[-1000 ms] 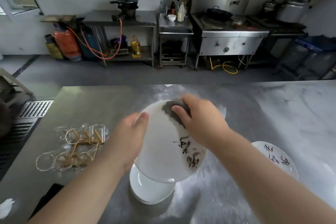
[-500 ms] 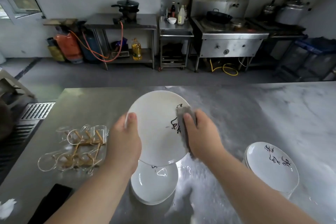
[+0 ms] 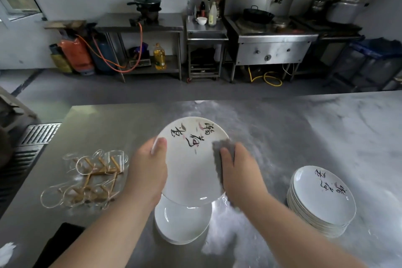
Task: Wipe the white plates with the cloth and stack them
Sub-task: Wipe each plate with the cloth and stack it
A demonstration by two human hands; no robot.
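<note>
A white plate [image 3: 191,172] with black brush writing is held tilted above the steel table [image 3: 282,137]. My left hand [image 3: 148,172] grips its left rim, thumb on the face. My right hand [image 3: 241,176] holds a grey cloth [image 3: 219,154] against the plate's right side, fingers wrapped round the cloth and rim. Directly below lies a short stack of white plates [image 3: 182,222]. A taller stack of plates with writing [image 3: 322,200] stands at the right.
Clear glass cups on a wooden rack [image 3: 91,176] lie at the left of the table. A dark flat object [image 3: 58,243] sits at the near left edge. Beyond the table are a floor drain grate [image 3: 37,135], shelves, gas cylinders and a stove.
The plate has turned in my hands so its writing now faces the far side. The cloth has slid from the top rim down to the right side.
</note>
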